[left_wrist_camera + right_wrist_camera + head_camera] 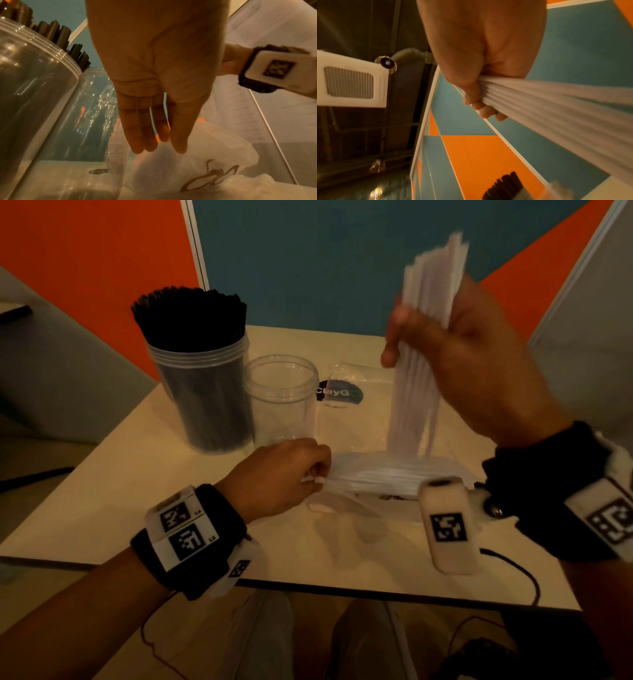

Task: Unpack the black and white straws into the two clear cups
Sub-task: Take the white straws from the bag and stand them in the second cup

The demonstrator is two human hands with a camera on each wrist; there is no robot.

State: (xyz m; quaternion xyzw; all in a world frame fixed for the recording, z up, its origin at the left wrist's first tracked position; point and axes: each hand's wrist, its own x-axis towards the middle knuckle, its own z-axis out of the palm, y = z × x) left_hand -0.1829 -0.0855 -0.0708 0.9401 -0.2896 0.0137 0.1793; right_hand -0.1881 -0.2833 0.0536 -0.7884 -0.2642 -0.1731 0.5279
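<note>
The right hand is raised above the tabletop, fingers curled tightly around a bundle of white straws held nearly upright. Below it, the left hand pinches the end of a clear plastic bag lying flat, with more white straws still inside. Behind the left hand stands an empty clear cup. Just left of it, the other clear cup is packed with black straws. The black straws look finished; the white ones are being unpacked. Next, the bundle likely needs swinging left and lowering, ends first, into the empty cup without tipping it.
</note>
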